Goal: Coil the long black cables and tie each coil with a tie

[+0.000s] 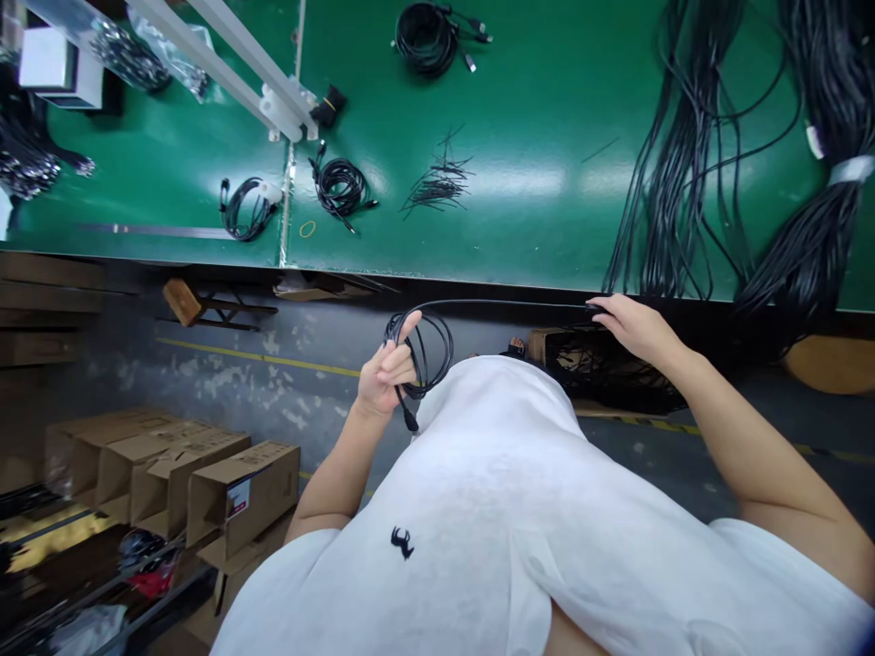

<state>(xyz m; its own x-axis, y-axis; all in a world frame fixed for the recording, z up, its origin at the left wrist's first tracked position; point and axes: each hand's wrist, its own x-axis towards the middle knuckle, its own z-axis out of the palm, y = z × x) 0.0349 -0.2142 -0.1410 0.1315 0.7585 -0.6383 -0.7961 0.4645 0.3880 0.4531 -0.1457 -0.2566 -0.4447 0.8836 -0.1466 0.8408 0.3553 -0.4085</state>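
Loops of a thin black cable (437,351) hang from my left hand (391,372), whose fingers are closed round them with the index finger raised. A connector end dangles below that hand. From the loops one length of cable runs almost straight to my right hand (635,326), which pinches it between thumb and fingers near the table's front edge. On the green table (519,109) ahead lie a small coiled cable (340,187), a scatter of short black ties (441,182) and another coil (247,210) with a white piece on it.
A larger cable coil (427,38) lies at the back. Long bundles of black cable (684,164) spill over the table's right edge. White metal posts (225,55) stand at the left. Cardboard boxes (242,492) stand below left, and a wooden stool (183,302) is under the table.
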